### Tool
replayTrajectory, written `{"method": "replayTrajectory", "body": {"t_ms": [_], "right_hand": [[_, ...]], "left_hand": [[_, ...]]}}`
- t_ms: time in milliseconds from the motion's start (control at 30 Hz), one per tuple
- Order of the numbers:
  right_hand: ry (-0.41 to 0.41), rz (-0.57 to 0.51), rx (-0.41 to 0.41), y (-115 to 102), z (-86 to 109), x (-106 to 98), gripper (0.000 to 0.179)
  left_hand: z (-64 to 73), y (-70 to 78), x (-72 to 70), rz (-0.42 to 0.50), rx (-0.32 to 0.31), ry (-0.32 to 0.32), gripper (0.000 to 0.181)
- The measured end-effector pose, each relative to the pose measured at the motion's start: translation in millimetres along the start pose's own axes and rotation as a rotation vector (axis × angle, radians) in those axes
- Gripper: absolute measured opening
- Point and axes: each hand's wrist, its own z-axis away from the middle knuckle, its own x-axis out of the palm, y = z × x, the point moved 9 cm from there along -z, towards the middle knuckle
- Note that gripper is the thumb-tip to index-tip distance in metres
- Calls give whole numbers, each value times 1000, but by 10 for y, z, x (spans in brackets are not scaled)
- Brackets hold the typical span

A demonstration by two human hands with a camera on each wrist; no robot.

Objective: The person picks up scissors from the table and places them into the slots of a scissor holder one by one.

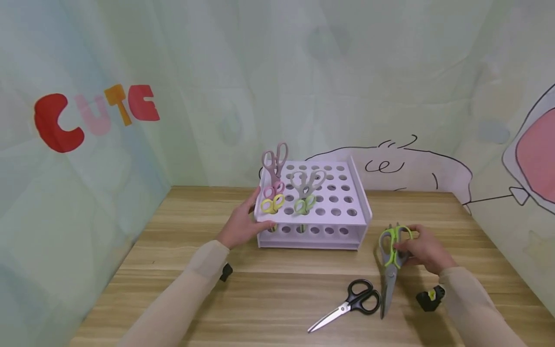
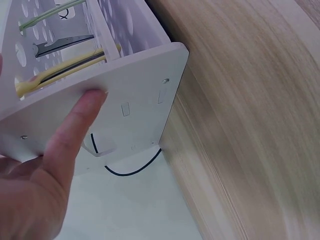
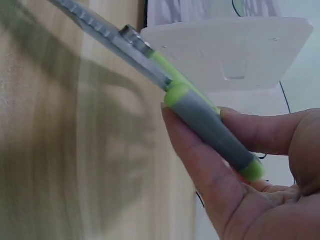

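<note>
A white tiered rack (image 1: pixel 362 202) with rows of round holes stands at the table's middle. My left hand (image 1: pixel 243 224) rests against its left side, thumb at the front corner; in the left wrist view a straight finger (image 2: pixel 70 132) touches the side panel (image 2: pixel 140 90). To the rack's right, my right hand (image 1: pixel 427 248) pinches green-and-grey scissors (image 1: pixel 391 265) by the handles between thumb and fingers, blades pointing down toward me. In the right wrist view the scissors (image 3: pixel 205 125) are edge-on above the table. Black-handled scissors (image 1: pixel 357 300) lie just left of their blades.
In the rack's left column stand mauve scissors (image 1: pixel 275 174), small pink scissors (image 1: pixel 268 192) and small yellow scissors (image 1: pixel 272 210). Grey scissors (image 1: pixel 306 191) and small green scissors (image 1: pixel 300 208) stand in another column. A printed curtain (image 1: pixel 217 96) surrounds the wooden table (image 1: pixel 269 299).
</note>
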Motion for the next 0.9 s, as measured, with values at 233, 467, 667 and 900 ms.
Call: {"method": "replayTrajectory", "body": {"t_ms": [233, 467, 667, 900], "right_hand": [[29, -18, -78, -122, 32, -118, 72], [59, -50, -182, -335, 140, -270, 73], [62, -97, -253, -593, 246, -358, 72], [106, -81, -300, -884, 355, -462, 76]], "left_hand": [[4, -16, -11, 9, 6, 1, 105], [13, -15, 8, 29, -3, -24, 103], [34, 18, -4, 38, 20, -15, 105], [43, 12, -2, 44, -15, -19, 104]]}}
